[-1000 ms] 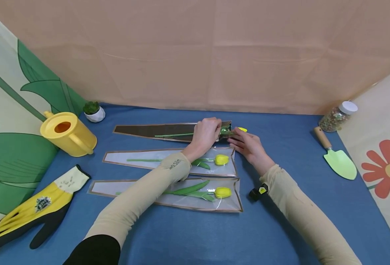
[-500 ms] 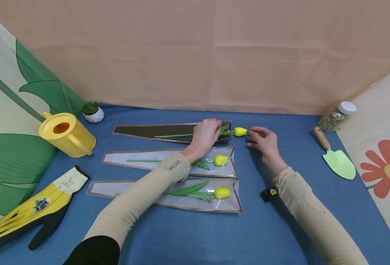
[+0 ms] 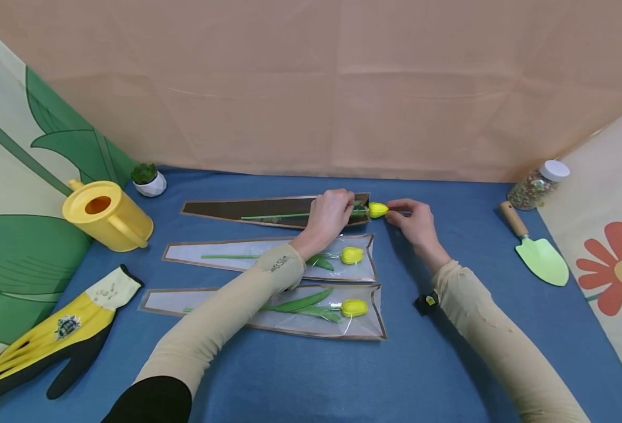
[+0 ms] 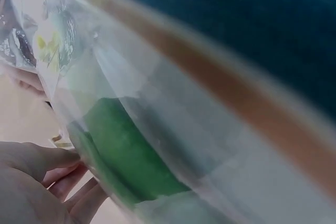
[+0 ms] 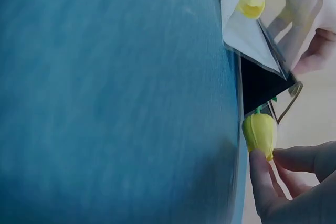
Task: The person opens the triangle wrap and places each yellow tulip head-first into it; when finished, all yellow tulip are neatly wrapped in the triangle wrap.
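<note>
A dark flower sleeve [image 3: 221,208] with a tan border lies at the back in the head view. Its mouth faces right. A yellow tulip [image 3: 377,210] lies with its stem inside and its blossom just outside the mouth. My left hand [image 3: 330,212] holds the sleeve near that mouth; its fingertips are partly hidden in the head view, while the left wrist view shows them at clear film. My right hand [image 3: 415,224] pinches the blossom's tip between thumb and fingers, as the right wrist view shows on the tulip [image 5: 259,132].
Nearer me lie two white sleeves, a middle sleeve [image 3: 184,251] and a front sleeve [image 3: 371,326], each with a yellow tulip inside. At left are a yellow watering can [image 3: 125,214], potted plant [image 3: 151,183] and glove [image 3: 67,323]. At right are a trowel [image 3: 543,261] and jar [image 3: 533,191].
My right hand moved off the sleeve mouth to the right, then came back left onto the blossom's tip. The tulip has slid slightly left, deeper into the sleeve. My left hand stays put.
</note>
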`<state>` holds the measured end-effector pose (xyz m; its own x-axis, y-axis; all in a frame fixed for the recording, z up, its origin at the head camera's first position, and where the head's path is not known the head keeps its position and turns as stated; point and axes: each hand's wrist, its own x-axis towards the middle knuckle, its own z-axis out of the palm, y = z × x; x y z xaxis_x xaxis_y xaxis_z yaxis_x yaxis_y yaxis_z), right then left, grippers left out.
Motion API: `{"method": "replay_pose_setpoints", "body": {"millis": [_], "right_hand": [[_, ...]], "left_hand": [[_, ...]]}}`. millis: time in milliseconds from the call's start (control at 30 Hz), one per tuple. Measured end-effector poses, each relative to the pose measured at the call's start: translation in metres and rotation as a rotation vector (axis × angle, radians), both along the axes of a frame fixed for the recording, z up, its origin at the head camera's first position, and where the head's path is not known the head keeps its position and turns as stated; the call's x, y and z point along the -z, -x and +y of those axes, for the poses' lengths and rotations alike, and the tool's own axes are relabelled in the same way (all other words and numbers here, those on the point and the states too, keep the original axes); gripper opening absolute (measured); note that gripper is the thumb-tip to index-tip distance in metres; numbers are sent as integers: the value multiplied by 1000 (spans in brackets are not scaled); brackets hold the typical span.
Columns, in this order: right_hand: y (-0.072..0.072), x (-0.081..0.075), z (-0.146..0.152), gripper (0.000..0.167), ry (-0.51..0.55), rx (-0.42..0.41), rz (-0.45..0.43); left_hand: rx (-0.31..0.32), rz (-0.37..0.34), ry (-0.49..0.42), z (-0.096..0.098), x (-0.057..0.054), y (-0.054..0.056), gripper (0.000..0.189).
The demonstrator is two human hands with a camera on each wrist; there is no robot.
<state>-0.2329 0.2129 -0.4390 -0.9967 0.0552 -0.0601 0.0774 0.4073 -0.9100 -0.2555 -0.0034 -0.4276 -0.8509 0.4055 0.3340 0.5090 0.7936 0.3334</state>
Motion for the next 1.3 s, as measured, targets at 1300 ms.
{"method": "replay_pose_setpoints", "body": {"millis": [1300], "right_hand": [[-3, 2, -35, 23, 107, -59, 51]], "left_hand": [[-34, -26, 24, 5, -3, 4, 21]]}}
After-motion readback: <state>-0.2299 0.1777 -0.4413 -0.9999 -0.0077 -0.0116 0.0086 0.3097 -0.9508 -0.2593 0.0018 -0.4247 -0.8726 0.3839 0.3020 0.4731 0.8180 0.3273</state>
